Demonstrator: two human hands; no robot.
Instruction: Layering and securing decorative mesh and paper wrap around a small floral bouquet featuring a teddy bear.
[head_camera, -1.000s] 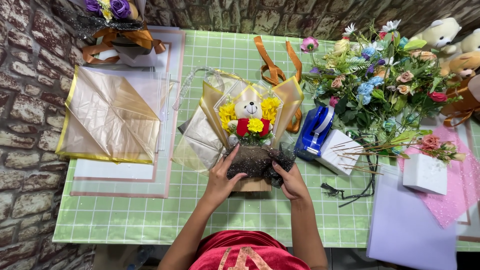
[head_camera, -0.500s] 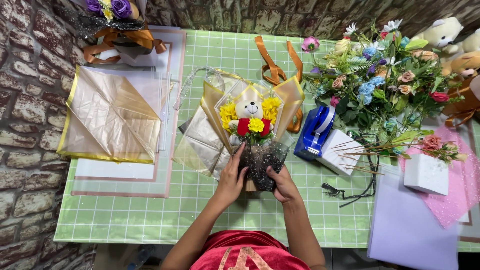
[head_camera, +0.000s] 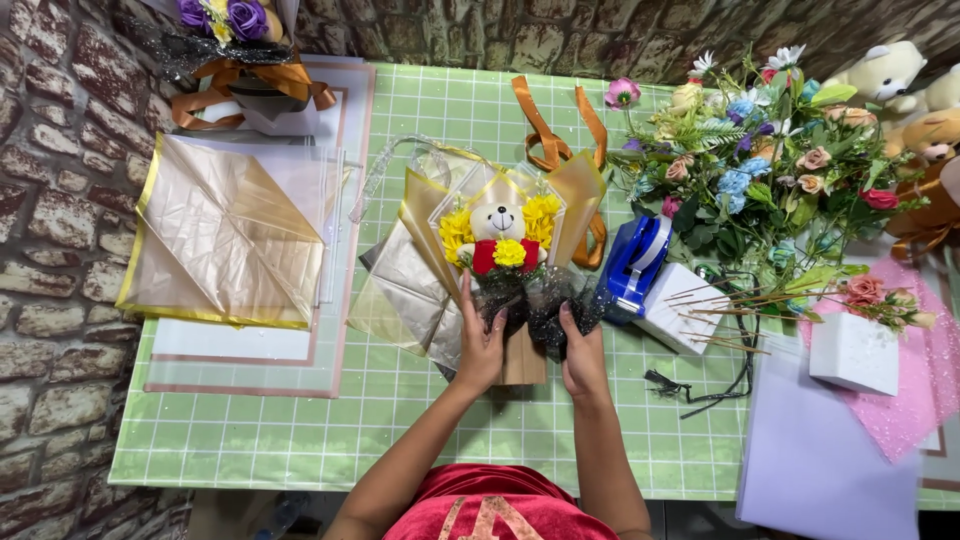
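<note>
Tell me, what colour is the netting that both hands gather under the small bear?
Black, best seen in the head view: black netting.

We are at a florist's craft table (head_camera: 300, 440): beside its green grid mat lie wrapping sheets (head_camera: 220, 235), loose flowers (head_camera: 770, 170), ribbon (head_camera: 555, 120) and teddy bears (head_camera: 890, 75).

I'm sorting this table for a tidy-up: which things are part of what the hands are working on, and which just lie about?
In hand:
left hand
right hand
black mesh
bear bouquet
gold wrap

Lying about:
gold sheets
tape dispenser
loose flowers
purple bouquet
orange ribbon
white block
</note>
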